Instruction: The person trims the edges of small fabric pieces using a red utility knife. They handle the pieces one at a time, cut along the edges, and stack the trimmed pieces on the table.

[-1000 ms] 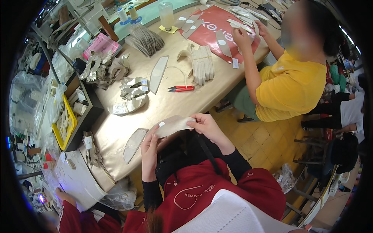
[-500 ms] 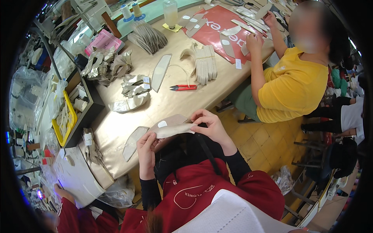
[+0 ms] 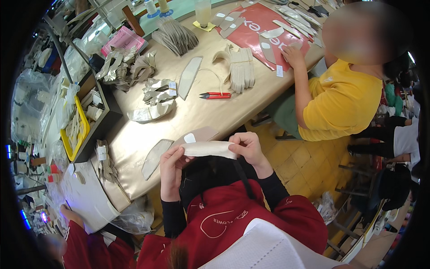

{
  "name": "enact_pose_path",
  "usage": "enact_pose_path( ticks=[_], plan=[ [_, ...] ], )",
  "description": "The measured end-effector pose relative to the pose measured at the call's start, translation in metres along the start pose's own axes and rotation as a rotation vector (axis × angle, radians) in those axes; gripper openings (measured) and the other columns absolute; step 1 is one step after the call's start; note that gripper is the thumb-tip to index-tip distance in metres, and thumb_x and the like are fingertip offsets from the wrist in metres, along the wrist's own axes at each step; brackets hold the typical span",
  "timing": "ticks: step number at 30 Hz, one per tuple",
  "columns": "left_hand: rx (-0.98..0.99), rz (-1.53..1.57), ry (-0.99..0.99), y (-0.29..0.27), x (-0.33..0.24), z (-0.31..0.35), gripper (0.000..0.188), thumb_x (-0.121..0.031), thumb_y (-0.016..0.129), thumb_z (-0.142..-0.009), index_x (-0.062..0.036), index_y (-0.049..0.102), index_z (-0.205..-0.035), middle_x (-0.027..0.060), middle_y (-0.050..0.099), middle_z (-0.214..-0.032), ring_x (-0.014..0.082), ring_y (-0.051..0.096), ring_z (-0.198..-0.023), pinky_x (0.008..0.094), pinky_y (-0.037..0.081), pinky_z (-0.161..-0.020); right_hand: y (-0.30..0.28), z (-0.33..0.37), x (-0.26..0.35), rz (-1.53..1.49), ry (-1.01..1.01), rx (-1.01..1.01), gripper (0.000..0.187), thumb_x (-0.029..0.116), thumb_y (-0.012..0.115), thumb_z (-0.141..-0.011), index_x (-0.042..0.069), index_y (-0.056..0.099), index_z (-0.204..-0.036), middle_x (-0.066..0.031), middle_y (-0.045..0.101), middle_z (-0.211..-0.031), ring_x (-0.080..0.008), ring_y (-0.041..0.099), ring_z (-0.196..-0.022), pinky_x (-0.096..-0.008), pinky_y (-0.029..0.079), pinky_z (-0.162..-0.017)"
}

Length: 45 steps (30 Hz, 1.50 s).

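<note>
Between my hands a curved off-white strip of material [image 3: 208,149] is stretched out near the table's front edge. My left hand [image 3: 172,165] pinches its left end between thumb and fingers. At the other end, my right hand [image 3: 247,148] grips the strip with curled fingers. Just behind it on the table lies a beige curved piece [image 3: 201,133] with a white oval patch, partly hidden by the strip. A pale grey flat piece [image 3: 156,157] rests left of my left hand, by the edge.
Red-handled thread snips [image 3: 216,95] lie mid-table beside a tied bundle of strips [image 3: 241,69]. Several other bundles [image 3: 150,111] sit to the left, near a yellow tray [image 3: 79,134]. A co-worker in yellow [image 3: 342,101] handles pieces on a red sheet [image 3: 257,29] at the right.
My right hand has shifted slightly right and closed more around its end, and the strip now shows flatter and broader. The co-worker's near hand has moved down onto the red sheet.
</note>
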<state>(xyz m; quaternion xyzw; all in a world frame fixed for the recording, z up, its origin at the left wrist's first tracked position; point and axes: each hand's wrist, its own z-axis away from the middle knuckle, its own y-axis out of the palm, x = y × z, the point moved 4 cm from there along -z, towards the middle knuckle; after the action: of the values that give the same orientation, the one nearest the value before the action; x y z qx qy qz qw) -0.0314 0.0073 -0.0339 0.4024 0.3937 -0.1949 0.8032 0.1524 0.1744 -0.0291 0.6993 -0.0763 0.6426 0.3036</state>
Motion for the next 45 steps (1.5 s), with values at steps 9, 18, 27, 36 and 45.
enact_pose_path(
  ticks=[9,18,27,36,45],
  plan=[
    [-0.153,-0.269,0.075,-0.019,-0.008,-0.003,0.018,-0.01,0.065,-0.093,0.0054,0.071,-0.1,0.0049,0.069,-0.085,0.0101,0.061,-0.076,0.0225,0.047,-0.071,-0.004,-0.011,-0.012,0.098,0.096,-0.109,0.012,0.01,0.067,-0.095,0.002,0.063,-0.087,0.005,0.058,-0.072,-0.002,0.051,-0.062,-0.02,0.042,-0.055],
    [-0.233,-0.53,-0.044,-0.038,0.016,0.007,0.015,-0.007,0.072,-0.088,0.0042,0.074,-0.097,0.0036,0.07,-0.083,0.0072,0.062,-0.074,0.0202,0.049,-0.069,-0.023,-0.004,-0.039,0.241,0.401,-0.147,0.012,0.011,0.07,-0.092,0.0,0.07,-0.095,-0.002,0.069,-0.078,-0.0045,0.059,-0.063,-0.019,0.045,-0.057],
    [-0.323,-0.589,0.003,-0.056,0.019,0.004,0.016,-0.011,0.072,-0.089,0.0035,0.074,-0.096,0.0035,0.071,-0.076,0.006,0.062,-0.067,0.02,0.049,-0.064,-0.019,-0.034,-0.032,0.467,0.398,-0.197,0.018,0.014,0.073,-0.09,-0.004,0.072,-0.09,-0.0038,0.069,-0.071,-0.006,0.062,-0.061,-0.0196,0.047,-0.055],
    [-0.472,-0.685,0.0,-0.076,0.008,0.009,0.019,-0.014,0.074,-0.087,0.0038,0.074,-0.093,0.0026,0.071,-0.075,0.003,0.058,-0.066,0.0184,0.041,-0.058,0.0,-0.075,-0.045,0.796,0.37,-0.126,0.022,0.018,0.076,-0.086,-0.004,0.072,-0.087,-0.0024,0.065,-0.067,-0.0063,0.059,-0.061,-0.0225,0.047,-0.058],
    [-0.522,-0.797,-0.049,-0.078,0.004,0.003,0.021,-0.017,0.074,-0.085,0.0041,0.075,-0.089,0.0054,0.071,-0.072,0.0056,0.062,-0.066,0.02,0.046,-0.063,0.001,-0.074,-0.048,0.894,0.346,-0.118,0.02,0.017,0.076,-0.085,-0.003,0.072,-0.086,-0.0016,0.063,-0.065,-0.0056,0.056,-0.06,-0.0221,0.044,-0.057]
  ],
)
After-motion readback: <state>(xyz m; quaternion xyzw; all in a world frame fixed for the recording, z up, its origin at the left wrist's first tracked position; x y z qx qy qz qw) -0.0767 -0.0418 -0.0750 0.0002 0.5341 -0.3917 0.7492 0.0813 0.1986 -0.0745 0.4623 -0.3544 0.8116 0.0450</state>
